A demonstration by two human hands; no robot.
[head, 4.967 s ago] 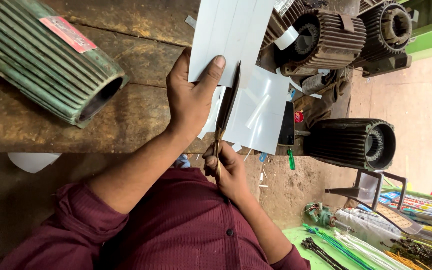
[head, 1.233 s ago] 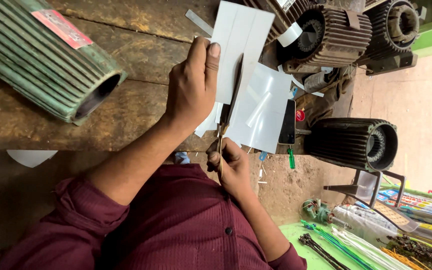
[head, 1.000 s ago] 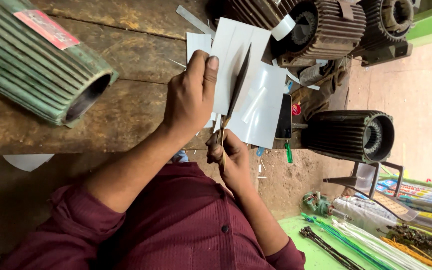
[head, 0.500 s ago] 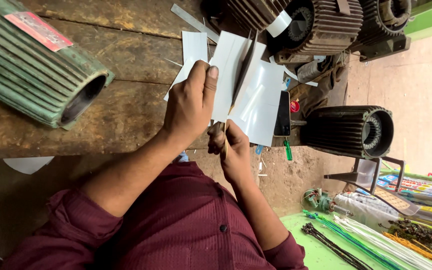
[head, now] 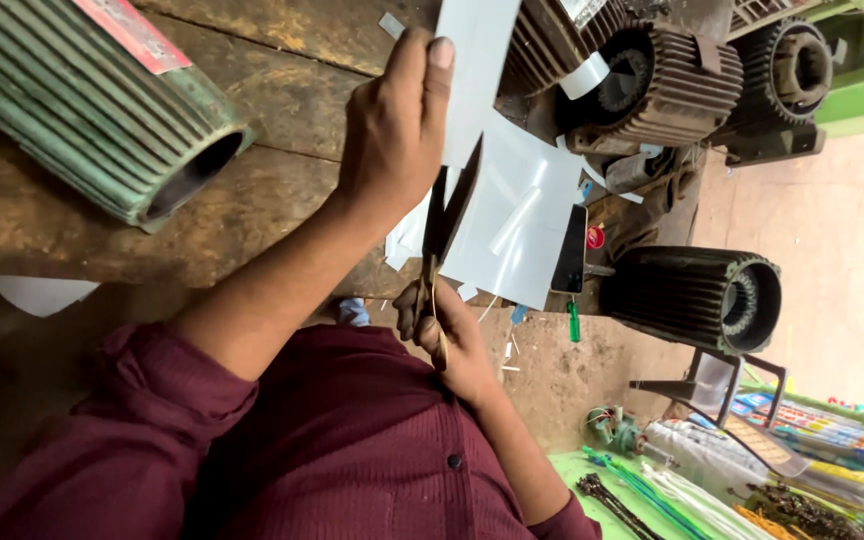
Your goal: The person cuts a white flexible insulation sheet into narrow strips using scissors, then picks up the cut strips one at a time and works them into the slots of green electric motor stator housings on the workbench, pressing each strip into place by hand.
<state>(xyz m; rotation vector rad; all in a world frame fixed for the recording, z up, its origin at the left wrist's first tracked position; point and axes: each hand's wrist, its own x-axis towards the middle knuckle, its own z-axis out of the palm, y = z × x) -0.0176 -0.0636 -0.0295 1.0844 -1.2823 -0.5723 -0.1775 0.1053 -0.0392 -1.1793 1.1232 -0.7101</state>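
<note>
One white sheet (head: 477,70) over the wooden bench (head: 282,90), pinched in left hand (head: 392,130). Right hand (head: 442,325) closed on scissors (head: 447,215), blades open at sheet's edge. Green ribbed motor housing (head: 82,100) far left.

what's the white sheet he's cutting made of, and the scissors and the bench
The thin white sheet looks like stiff paper or plastic film: smooth, flat, faintly glossy; which one is unclear. The long dark-bladed scissors look like metal, with brassy handles in the right hand. The brown workbench is rough, stained wood with visible grain and plank seams. The left hand holds the sheet.
</note>
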